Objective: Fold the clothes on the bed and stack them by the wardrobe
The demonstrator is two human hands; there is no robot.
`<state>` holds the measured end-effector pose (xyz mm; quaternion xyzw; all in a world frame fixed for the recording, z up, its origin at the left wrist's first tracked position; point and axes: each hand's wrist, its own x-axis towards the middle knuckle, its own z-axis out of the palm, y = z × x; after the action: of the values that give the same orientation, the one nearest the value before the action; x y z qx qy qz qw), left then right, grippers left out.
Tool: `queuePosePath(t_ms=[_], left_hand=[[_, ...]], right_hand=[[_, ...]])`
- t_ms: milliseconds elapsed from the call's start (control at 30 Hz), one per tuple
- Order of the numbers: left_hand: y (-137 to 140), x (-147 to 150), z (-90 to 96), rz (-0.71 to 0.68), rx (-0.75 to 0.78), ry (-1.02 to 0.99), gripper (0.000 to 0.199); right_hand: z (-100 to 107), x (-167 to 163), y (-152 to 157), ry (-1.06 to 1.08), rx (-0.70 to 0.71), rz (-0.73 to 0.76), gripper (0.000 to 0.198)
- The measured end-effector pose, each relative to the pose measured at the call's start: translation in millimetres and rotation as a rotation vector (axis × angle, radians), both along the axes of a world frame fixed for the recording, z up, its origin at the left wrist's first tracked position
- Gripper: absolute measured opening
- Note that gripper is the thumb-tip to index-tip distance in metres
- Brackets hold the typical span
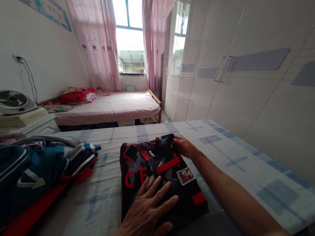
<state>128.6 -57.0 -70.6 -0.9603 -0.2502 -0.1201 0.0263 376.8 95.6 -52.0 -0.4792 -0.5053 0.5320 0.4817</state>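
The spread fingers of the left hand lie open and flat on the lower front of a folded black fabric garment with red lettering, a short silver-pulled zip and a pale-edged picture patch; the palm-down pose seems meant to keep the layers pressed and stop them sliding. The right hand reaches along the garment's right side to its far corner, by the collar, fingers bent at the edge; whether they pinch the cloth or merely square it, I cannot tell, as the tips are partly hidden. The garment lies front up, directly before the person, probably so both hands can reach it, on a bed spread with a blue-and-white patterned sheet. To its left, well apart, is a loose heap of teal, grey and red clothes with white stripes, perhaps set aside to leave working room. Beyond that, a round-grilled white fan sits on a pale box, likely placed for the nearby wall socket. Farther off stand a pink-sheeted wooden bed below pink curtains and a glossy white wardrobe.
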Motion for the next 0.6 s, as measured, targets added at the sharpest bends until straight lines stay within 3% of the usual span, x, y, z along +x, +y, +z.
queuePosePath(t_ms=[133, 233, 333, 467, 600], left_hand=[[-1.5, 0.7, -1.5, 0.035, -0.002, -0.021, 0.058], [-3.1, 0.5, -1.2, 0.04, -0.026, -0.044, 0.058], [-4.0, 0.6, -0.2, 0.038, -0.047, -0.058, 0.058], [-7.8, 2.3, -1.5, -0.01, -0.056, -0.066, 0.052], [-12.3, 1.9, -2.0, -0.057, -0.06, -0.082, 0.048]], right_hand=[[-17.0, -3.9, 10.1, -0.104, -0.059, -0.159, 0.015], [-12.2, 6.8, 7.0, -0.167, -0.083, -0.232, 0.025], [0.2, 11.9, 2.4, -0.225, -0.108, -0.158, 0.032], [7.7, -3.2, 7.0, -0.21, -0.067, -0.034, 0.027], [5.1, -15.9, 14.6, -0.313, -0.005, -0.108, 0.031]])
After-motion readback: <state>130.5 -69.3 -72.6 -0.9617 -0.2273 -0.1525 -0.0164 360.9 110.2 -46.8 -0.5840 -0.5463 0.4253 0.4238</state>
